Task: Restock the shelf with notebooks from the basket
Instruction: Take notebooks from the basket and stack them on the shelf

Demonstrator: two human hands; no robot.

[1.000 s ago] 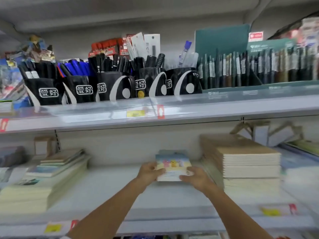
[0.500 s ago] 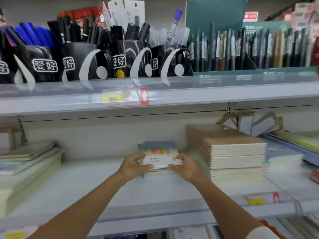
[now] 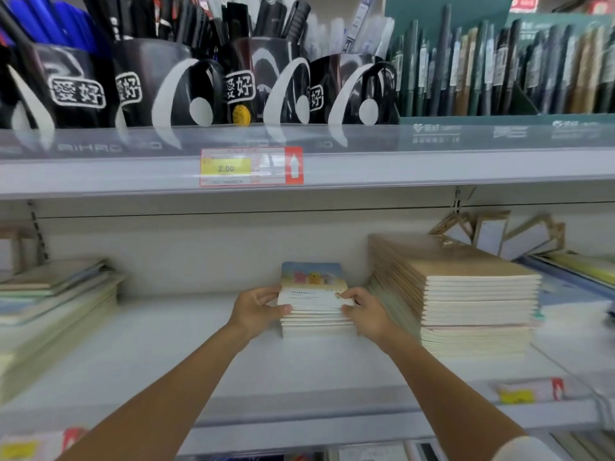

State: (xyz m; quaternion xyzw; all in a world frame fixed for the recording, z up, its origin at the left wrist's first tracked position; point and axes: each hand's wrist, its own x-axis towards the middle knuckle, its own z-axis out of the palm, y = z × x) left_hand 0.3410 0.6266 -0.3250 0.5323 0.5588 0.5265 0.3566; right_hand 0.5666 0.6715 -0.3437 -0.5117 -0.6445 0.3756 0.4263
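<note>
Looking at the centre of the frame, I find the stack of notebooks [image 3: 312,289] straight ahead of both arms, seemingly resting on the lower shelf [image 3: 166,347]. My left hand [image 3: 258,311] grips its near left corner with the thumb on the side edge. My right hand [image 3: 366,314] grips the near right corner the same way. So the hands are apart, clamped on the stack from either side, and neither is nearer than the other. The covers' long axis runs away from me toward the back wall, short edge facing me. Just beside the right hand stands the taller kraft-covered pile [image 3: 466,294], close to the stack but with a narrow gap. I judge the next move turns on that gap: any push goes straight back along the long axis, keeping clear of the pile in the right of the frame.
</note>
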